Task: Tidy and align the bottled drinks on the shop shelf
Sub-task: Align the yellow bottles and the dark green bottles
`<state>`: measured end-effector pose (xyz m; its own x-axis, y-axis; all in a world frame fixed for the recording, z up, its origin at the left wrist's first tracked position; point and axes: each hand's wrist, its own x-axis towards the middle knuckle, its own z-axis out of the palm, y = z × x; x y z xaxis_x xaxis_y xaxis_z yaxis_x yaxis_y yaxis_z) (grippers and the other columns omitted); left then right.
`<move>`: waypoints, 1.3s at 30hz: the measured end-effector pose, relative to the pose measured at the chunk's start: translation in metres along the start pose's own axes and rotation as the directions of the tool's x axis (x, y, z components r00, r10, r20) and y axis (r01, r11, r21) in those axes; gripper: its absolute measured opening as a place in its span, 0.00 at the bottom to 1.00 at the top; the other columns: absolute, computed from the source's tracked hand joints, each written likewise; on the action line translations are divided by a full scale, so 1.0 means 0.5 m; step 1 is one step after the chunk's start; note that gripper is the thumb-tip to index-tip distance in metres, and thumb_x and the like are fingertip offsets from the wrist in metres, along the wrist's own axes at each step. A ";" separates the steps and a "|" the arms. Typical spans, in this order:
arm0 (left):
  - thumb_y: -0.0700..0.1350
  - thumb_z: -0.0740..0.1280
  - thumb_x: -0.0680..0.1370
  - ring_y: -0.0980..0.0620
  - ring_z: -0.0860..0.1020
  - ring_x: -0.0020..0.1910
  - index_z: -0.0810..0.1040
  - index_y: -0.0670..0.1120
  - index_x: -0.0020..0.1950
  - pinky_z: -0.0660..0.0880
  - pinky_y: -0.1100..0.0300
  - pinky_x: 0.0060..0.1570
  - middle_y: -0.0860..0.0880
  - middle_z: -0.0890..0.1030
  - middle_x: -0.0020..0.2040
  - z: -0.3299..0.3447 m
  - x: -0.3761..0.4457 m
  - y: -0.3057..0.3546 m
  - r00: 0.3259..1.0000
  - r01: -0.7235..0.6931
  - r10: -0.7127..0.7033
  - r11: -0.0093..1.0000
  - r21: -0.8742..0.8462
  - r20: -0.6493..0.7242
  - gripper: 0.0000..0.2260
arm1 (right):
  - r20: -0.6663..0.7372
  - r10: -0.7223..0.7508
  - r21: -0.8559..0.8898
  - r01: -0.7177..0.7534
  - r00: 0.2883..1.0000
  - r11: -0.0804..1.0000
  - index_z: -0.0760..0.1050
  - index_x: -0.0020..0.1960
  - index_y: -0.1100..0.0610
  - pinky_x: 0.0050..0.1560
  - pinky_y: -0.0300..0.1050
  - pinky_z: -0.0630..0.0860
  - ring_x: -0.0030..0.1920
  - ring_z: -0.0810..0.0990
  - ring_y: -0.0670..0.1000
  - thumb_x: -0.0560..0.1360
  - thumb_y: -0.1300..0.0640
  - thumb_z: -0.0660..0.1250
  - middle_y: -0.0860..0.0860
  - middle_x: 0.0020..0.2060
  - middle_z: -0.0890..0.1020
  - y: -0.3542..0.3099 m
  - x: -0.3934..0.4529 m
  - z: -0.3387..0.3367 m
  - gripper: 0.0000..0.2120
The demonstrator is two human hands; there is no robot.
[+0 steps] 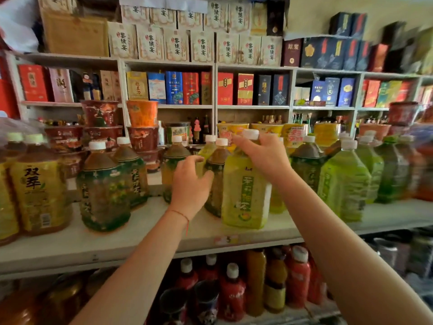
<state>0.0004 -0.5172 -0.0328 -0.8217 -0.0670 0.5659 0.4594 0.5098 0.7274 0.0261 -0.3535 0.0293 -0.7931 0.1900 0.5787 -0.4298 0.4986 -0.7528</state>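
Large tea bottles with white caps stand along the white shelf [145, 235]. My right hand [262, 156] grips the neck and cap of a pale yellow-green bottle [246, 195] standing near the shelf's front. My left hand [189, 181] reaches in with curved, spread fingers, thumb toward a dark green-labelled bottle [216, 174] just behind and left of the pale one; no firm hold shows. Another dark green bottle [103, 188] stands forward on the left, beside a yellow-labelled bottle [39, 191]. Bright green bottles [344, 184] line the right.
Stacked instant-noodle cups [143, 127] sit behind the bottles. Boxed liquor fills the upper shelves [173, 87]. Red and orange bottles [232, 292] crowd the lower shelf. A price tag [226, 239] sticks to the shelf's front edge.
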 end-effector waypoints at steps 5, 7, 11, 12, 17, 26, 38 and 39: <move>0.54 0.77 0.72 0.44 0.62 0.76 0.55 0.54 0.81 0.63 0.45 0.73 0.45 0.62 0.77 0.105 0.009 0.014 0.996 0.063 -0.072 0.989 0.134 0.057 0.44 | 0.021 -0.050 -0.009 0.050 0.999 0.999 0.80 0.39 0.50 0.33 0.37 0.72 0.29 0.77 0.39 0.78 0.44 0.69 0.44 0.31 0.82 0.081 0.015 -0.078 0.13; 0.53 0.79 0.70 0.43 0.61 0.76 0.52 0.55 0.82 0.63 0.44 0.73 0.44 0.61 0.78 0.131 0.015 0.014 0.997 0.077 -0.078 0.988 0.136 0.004 0.48 | 0.041 -0.042 -0.010 0.043 0.998 0.999 0.78 0.39 0.51 0.34 0.40 0.74 0.30 0.77 0.42 0.77 0.44 0.69 0.46 0.32 0.81 0.109 0.024 -0.096 0.14; 0.52 0.82 0.67 0.42 0.65 0.75 0.49 0.57 0.81 0.67 0.43 0.70 0.44 0.63 0.77 0.157 0.028 0.004 0.992 0.129 -0.129 0.991 0.031 -0.014 0.53 | 0.106 -0.006 -0.091 0.016 0.994 0.996 0.78 0.46 0.55 0.41 0.46 0.77 0.37 0.79 0.47 0.78 0.43 0.68 0.50 0.39 0.82 0.132 0.046 -0.103 0.14; 0.53 0.83 0.65 0.42 0.66 0.74 0.50 0.58 0.81 0.67 0.44 0.70 0.44 0.64 0.76 0.160 0.030 0.000 0.991 0.132 -0.131 0.991 0.020 -0.024 0.54 | 0.061 -0.048 -0.204 0.059 0.997 0.977 0.78 0.51 0.55 0.48 0.49 0.77 0.44 0.79 0.49 0.78 0.44 0.68 0.50 0.44 0.82 0.135 0.056 -0.099 0.14; 0.58 0.81 0.65 0.42 0.67 0.72 0.48 0.60 0.80 0.69 0.43 0.68 0.44 0.64 0.74 0.157 0.026 -0.009 0.985 0.165 -0.158 0.977 0.132 -0.063 0.54 | -0.174 -0.546 -0.562 0.373 0.819 0.738 0.76 0.59 0.57 0.61 0.53 0.66 0.57 0.73 0.56 0.77 0.55 0.66 0.54 0.54 0.77 0.110 0.058 -0.043 0.12; 0.68 0.75 0.66 0.38 0.72 0.67 0.45 0.59 0.78 0.73 0.38 0.64 0.40 0.67 0.72 0.023 0.012 -0.078 0.961 0.246 -0.174 0.893 0.377 -0.216 0.52 | 0.274 -0.412 -0.511 0.494 0.869 0.703 0.76 0.59 0.56 0.63 0.52 0.70 0.59 0.73 0.54 0.80 0.50 0.60 0.52 0.57 0.77 0.080 0.014 0.132 0.14; 0.52 0.70 0.79 0.37 0.46 0.81 0.56 0.55 0.81 0.46 0.46 0.77 0.38 0.47 0.82 -0.070 0.008 -0.144 0.971 -0.118 0.224 0.751 0.650 -0.082 0.35 | 0.198 -0.025 -0.659 0.152 0.980 0.736 0.50 0.81 0.46 0.77 0.62 0.57 0.78 0.54 0.67 0.80 0.50 0.63 0.66 0.78 0.56 0.092 0.103 0.272 0.34; 0.51 0.69 0.80 0.38 0.44 0.81 0.57 0.55 0.81 0.44 0.48 0.76 0.38 0.45 0.82 -0.074 0.011 -0.147 0.974 -0.123 0.217 0.753 0.646 -0.067 0.33 | 0.204 0.011 -0.653 0.128 0.979 0.747 0.50 0.81 0.44 0.77 0.62 0.55 0.79 0.51 0.67 0.80 0.50 0.63 0.66 0.79 0.53 0.099 0.113 0.279 0.34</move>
<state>-0.0253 -0.5867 -0.0690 -0.6782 -0.0121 0.7347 0.2294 0.9464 0.2273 -0.1004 -0.4359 -0.0189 -0.8691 0.0188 0.4943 -0.1405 0.9487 -0.2832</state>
